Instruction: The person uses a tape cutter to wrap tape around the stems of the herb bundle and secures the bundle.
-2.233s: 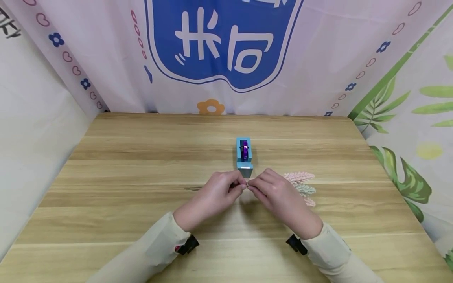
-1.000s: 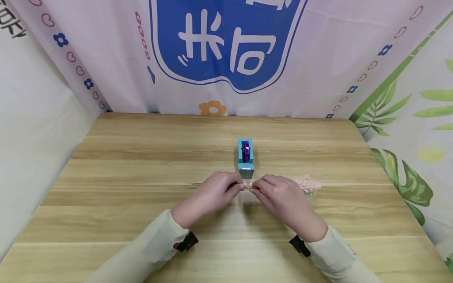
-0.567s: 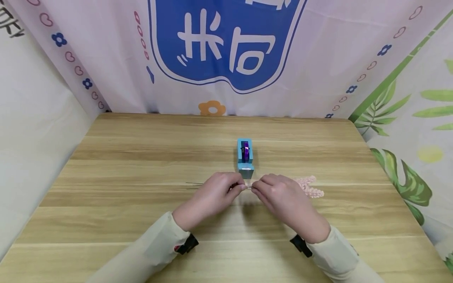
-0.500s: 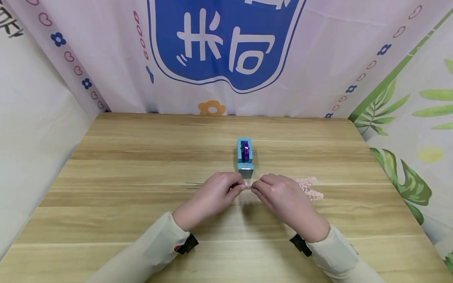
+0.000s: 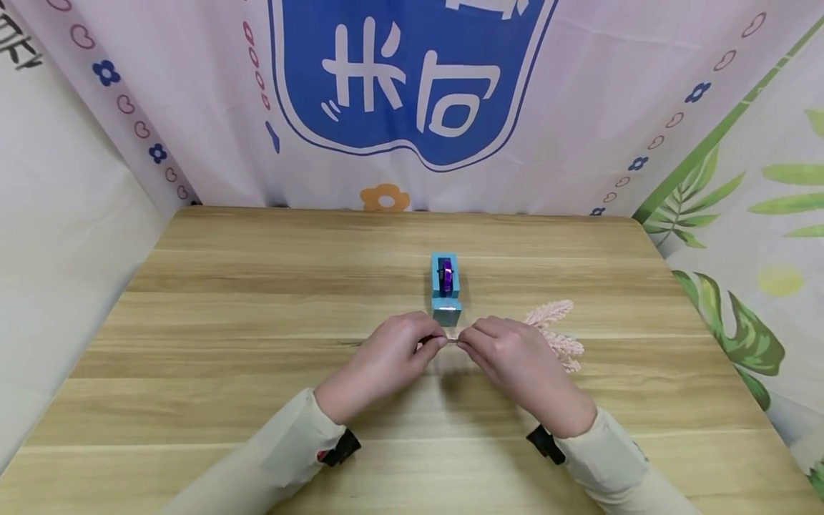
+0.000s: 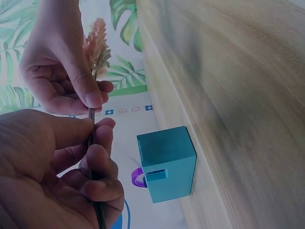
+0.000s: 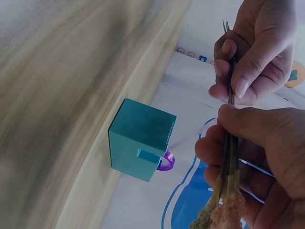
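Observation:
A thin bundle of artificial flower stems runs through both hands. My left hand pinches it between thumb and fingers, toward the bare ends that poke out on the left. Close beside it, my right hand grips the same bundle nearer the blooms, fingers curled around it. Fluffy pink flower heads fan out past the right hand; a green one shows in the right wrist view. Just beyond the fingertips stands a blue tape dispenser with a purple roll. A faint pale streak lies between dispenser and stems.
The wooden table ends at a printed curtain behind and leaf-patterned cloth on the right. Black wrist cameras sit at both cuffs.
The flower bundle has turned about its length: pink and green heads first drew together, then two pink ones showed, now pink heads fan out. Both hands stay almost in place.

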Demonstrator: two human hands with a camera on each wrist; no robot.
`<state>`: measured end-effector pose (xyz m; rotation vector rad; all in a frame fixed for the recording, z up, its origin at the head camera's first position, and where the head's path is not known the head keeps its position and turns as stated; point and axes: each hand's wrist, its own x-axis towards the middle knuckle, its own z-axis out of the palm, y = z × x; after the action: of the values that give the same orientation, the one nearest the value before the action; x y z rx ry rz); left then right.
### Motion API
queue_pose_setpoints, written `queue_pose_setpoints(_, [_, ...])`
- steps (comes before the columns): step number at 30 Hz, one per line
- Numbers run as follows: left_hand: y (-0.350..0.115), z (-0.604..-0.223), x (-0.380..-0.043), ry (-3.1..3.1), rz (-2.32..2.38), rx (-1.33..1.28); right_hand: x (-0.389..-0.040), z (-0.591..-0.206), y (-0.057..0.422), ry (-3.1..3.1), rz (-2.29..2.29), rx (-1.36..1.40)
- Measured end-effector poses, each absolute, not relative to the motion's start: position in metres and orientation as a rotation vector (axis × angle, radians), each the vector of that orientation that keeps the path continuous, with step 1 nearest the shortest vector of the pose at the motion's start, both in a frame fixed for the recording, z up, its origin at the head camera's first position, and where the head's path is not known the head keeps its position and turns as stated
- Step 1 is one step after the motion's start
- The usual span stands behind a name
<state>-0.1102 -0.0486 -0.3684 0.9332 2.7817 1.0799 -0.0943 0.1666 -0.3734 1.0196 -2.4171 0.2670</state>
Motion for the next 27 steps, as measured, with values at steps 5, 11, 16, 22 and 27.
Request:
queue_pose_setpoints(5, [-0.0486, -0.3683, -0.1104, 2.782, 1.067, 0.922, -0.0947, -0.3738, 0.166, -2.416, 0.266, 1.025])
queue_pose_setpoints(11, [-0.0473, -0.369, -0.1107, 2.801, 1.098, 0.908, -0.0931, -0.3715, 0.1659, -2.461, 0.241, 1.004])
queue_pose_setpoints(16, [-0.0469, -0.3701, -0.1097, 2.816, 1.101, 0.909, -0.0932, -0.3708, 0.1659, -2.51, 0.232, 0.992])
queue_pose_setpoints(22, [-0.0475, -0.3709, -0.1094, 2.841, 1.112, 0.917, -0.0942, -0.3684, 0.1653, -2.528, 0.237, 1.006])
queue_pose_setpoints(27, [-0.0474, -0.3705, -0.109, 2.847, 1.105, 0.912, -0.0942, -0.3669, 0.1643, -2.554, 0.254, 1.007])
